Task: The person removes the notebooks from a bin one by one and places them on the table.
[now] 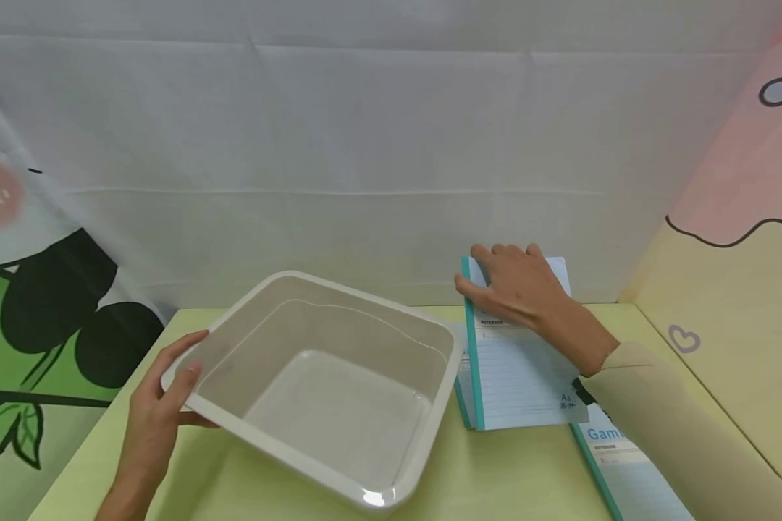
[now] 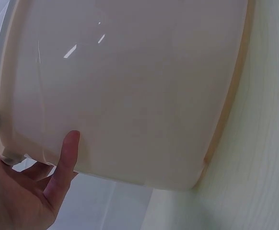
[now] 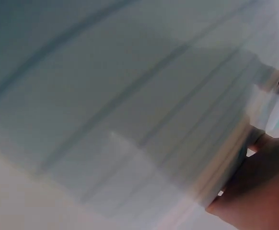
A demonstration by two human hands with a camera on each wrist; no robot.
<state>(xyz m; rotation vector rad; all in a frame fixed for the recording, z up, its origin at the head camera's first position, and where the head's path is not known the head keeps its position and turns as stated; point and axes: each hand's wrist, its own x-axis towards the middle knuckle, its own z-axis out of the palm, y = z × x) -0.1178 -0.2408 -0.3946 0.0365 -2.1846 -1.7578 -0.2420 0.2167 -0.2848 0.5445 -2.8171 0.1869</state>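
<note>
My left hand [image 1: 153, 412] grips the left corner of a beige plastic basin [image 1: 342, 387], which is tilted with its hollow side facing me. In the left wrist view, a finger of the left hand [image 2: 29, 196] lies along the basin's smooth outer wall [image 2: 130, 96]. A lined notebook [image 1: 521, 383] with a teal spine stands raised to the right, its top part held by my right hand [image 1: 515, 286]. Up close in the right wrist view, the notebook's ruled face [image 3: 130, 96] fills much of the picture, with part of the right hand [image 3: 259, 187] at its edge.
Behind the held notebook, another teal-edged notebook [image 1: 464, 394] shows at its left, beside the basin. A third notebook [image 1: 632, 470] lies at the lower right, partly under the right sleeve [image 1: 684, 427]. White cloth [image 1: 378, 145] hangs behind the yellow-green table [image 1: 515, 477].
</note>
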